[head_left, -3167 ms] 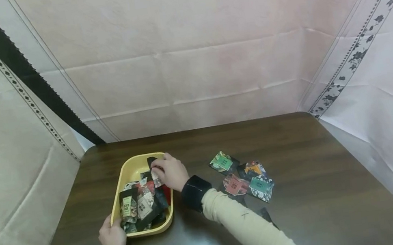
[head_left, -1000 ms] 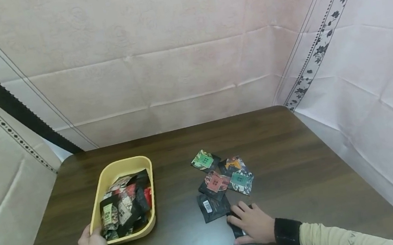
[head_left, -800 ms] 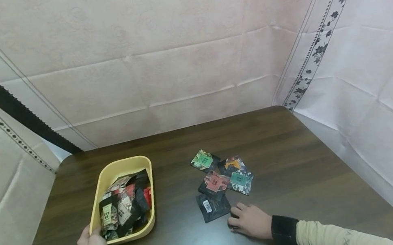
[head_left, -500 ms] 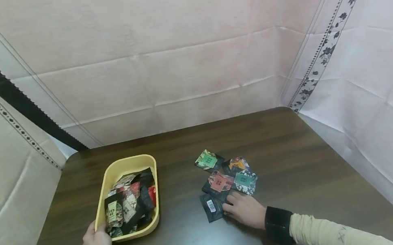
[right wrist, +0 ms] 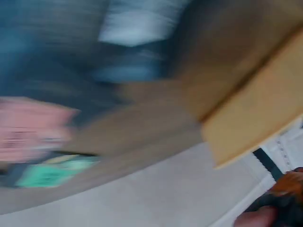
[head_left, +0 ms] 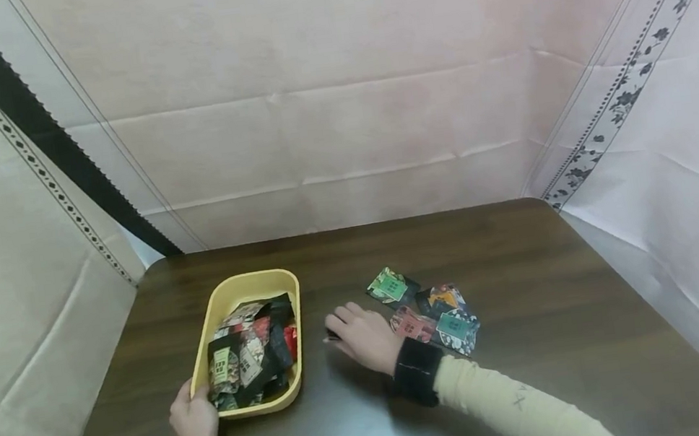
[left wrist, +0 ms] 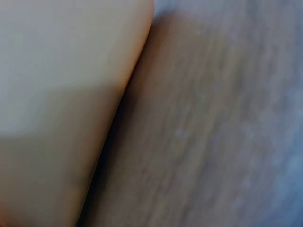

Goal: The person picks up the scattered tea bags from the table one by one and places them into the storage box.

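Observation:
My left hand (head_left: 194, 420) grips the near left corner of a yellow plastic basket (head_left: 210, 322). Several small dark sachets (head_left: 252, 357) with coloured labels lie piled inside it. My right hand (head_left: 367, 337) is just right of the basket, over the table, pinching a sachet. Most of that one is hidden by the fingers in the head view; the right wrist view catches its dark and orange printed side (right wrist: 287, 187) beside a fingertip. In the left wrist view the basket's pale outer wall (left wrist: 57, 61) fills the left side.
On the brown table (head_left: 531, 312), right of the basket, lie a green-labelled sachet (head_left: 392, 287), an orange-labelled one (head_left: 445, 299), a pink-labelled one (head_left: 411, 325) and a teal-labelled one (head_left: 458, 328). A blurred sachet with a white label (right wrist: 135, 28) shows in the right wrist view. White cloth (head_left: 338, 125) hangs behind.
My right hand first left the basket for the near sachets, closed its fingers on one, and has carried it left toward the basket. My left hand keeps its grip on the corner.

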The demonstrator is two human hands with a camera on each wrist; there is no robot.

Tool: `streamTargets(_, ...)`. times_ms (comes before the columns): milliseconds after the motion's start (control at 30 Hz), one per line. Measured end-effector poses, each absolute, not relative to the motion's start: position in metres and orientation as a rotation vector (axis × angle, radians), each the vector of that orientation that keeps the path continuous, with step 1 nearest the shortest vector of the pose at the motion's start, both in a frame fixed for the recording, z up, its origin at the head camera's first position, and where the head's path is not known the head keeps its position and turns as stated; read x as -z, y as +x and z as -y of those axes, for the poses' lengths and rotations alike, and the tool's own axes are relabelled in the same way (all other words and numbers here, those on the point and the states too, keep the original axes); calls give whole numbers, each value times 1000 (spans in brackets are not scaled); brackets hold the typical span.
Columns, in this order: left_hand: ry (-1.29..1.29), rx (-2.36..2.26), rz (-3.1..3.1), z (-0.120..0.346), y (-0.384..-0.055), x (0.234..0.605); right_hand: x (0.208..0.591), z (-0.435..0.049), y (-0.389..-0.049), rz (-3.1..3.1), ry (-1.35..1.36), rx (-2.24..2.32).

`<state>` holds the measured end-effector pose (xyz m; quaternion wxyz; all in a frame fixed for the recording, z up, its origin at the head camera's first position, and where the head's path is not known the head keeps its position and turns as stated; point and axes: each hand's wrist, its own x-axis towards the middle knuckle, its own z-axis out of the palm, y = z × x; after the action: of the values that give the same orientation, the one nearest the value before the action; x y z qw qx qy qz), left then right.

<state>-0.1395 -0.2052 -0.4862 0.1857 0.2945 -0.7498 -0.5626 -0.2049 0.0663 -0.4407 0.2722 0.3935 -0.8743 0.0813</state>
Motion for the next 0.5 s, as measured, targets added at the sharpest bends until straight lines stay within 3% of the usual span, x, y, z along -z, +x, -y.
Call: streamTargets(500,855,1574,2126,205,-142,485,420,47,-227,2560,1031,-165)
